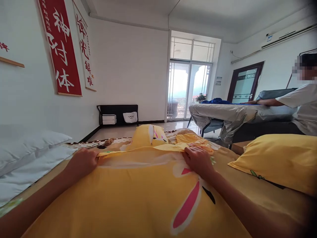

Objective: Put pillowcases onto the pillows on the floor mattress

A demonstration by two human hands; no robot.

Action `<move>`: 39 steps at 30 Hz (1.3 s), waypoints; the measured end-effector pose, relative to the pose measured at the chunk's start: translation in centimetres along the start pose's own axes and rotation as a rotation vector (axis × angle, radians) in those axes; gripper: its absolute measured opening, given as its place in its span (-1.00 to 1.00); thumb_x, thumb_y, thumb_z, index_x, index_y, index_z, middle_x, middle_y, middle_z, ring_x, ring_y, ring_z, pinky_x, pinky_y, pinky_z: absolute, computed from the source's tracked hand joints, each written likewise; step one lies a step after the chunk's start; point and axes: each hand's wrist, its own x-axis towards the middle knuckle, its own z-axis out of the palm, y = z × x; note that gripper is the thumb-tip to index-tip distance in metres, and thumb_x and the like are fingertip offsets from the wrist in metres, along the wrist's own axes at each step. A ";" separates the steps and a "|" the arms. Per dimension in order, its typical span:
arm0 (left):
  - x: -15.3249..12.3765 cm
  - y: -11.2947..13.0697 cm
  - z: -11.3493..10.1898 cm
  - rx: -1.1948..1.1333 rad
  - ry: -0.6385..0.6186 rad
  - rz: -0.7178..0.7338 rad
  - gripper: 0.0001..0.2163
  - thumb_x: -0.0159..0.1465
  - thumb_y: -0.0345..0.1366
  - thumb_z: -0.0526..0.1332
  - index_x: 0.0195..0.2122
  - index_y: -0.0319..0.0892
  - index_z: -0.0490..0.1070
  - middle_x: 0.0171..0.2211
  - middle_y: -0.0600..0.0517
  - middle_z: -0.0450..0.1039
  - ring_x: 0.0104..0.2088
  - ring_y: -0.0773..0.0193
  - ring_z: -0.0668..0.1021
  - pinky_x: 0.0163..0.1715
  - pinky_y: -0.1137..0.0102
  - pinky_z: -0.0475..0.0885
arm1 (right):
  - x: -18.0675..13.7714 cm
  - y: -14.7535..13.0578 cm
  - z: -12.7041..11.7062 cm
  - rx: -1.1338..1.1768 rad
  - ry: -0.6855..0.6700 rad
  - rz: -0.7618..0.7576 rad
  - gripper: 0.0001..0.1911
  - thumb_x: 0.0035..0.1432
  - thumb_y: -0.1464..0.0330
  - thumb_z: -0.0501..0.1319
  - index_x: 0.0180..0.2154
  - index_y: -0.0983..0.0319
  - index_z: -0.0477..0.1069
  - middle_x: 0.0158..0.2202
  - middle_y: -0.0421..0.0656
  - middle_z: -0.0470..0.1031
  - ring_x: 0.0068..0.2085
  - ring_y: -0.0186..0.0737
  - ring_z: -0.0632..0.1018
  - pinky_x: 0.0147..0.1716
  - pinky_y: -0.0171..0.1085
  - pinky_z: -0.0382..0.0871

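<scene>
A yellow pillowcase (123,195) with a pink-and-white rabbit-ear print fills the lower middle of the view, and a whitish layer shows just inside its far edge. My left hand (83,162) is closed on the left corner of that edge. At the right end of the same edge, my right hand (199,160) grips the cloth with its fingers curled in. The edge stretches nearly straight between both hands. Just beyond it lies a yellow pillow (150,135) with a zip-like white line. Crumpled yellow cloth (192,138) rests beside my right hand.
White pillows (32,155) lie at the left and another yellow pillow (282,158) at the right. Dark cords (99,145) sit near my left hand. A person in a white sleeve (294,97) reaches over a plastic-covered table (223,114) bearing blue cloth (216,101).
</scene>
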 end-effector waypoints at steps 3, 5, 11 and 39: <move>-3.0 2.1 6.4 -0.083 -0.247 0.095 -0.68 0.22 -0.36 -0.05 -0.24 -0.21 0.50 -0.40 -0.17 0.52 -0.35 0.06 0.53 -0.32 0.29 0.32 | -4.2 -1.5 5.3 0.130 -0.275 -0.129 -0.65 0.30 0.36 -0.03 -0.40 0.21 0.48 -0.43 -0.10 0.57 -0.39 -0.21 0.53 -0.42 -0.30 0.08; -4.4 2.9 9.5 -0.120 -0.299 0.117 -0.62 0.21 -0.41 -0.09 -0.16 -0.25 0.50 -0.33 -0.22 0.54 -0.28 0.03 0.55 -0.29 0.28 0.35 | -6.3 -1.9 7.6 0.177 -0.355 -0.137 -0.65 0.30 0.37 -0.03 -0.39 0.21 0.49 -0.44 -0.12 0.57 -0.40 -0.21 0.53 -0.44 -0.30 0.08; -3.0 -0.2 5.9 -0.431 -0.111 -0.033 -0.58 0.25 -0.19 -0.11 -0.12 -0.13 0.51 -0.35 -0.05 0.56 -0.32 0.11 0.53 -0.35 0.38 0.32 | -5.5 0.6 3.7 0.172 -0.057 -0.093 -0.63 0.30 0.33 -0.03 -0.44 0.22 0.47 -0.43 -0.08 0.52 -0.34 -0.19 0.50 -0.30 -0.28 0.16; 2.3 14.2 9.9 -0.424 -0.261 0.308 -0.50 0.36 -0.05 -0.06 0.27 -0.11 0.15 0.30 0.00 0.08 0.30 0.12 0.16 0.27 0.14 0.08 | 0.3 -8.4 7.3 0.517 -0.469 -0.108 -0.49 0.32 0.09 -0.08 0.18 0.12 0.28 0.24 -0.10 0.26 0.24 -0.09 0.26 0.20 -0.06 0.07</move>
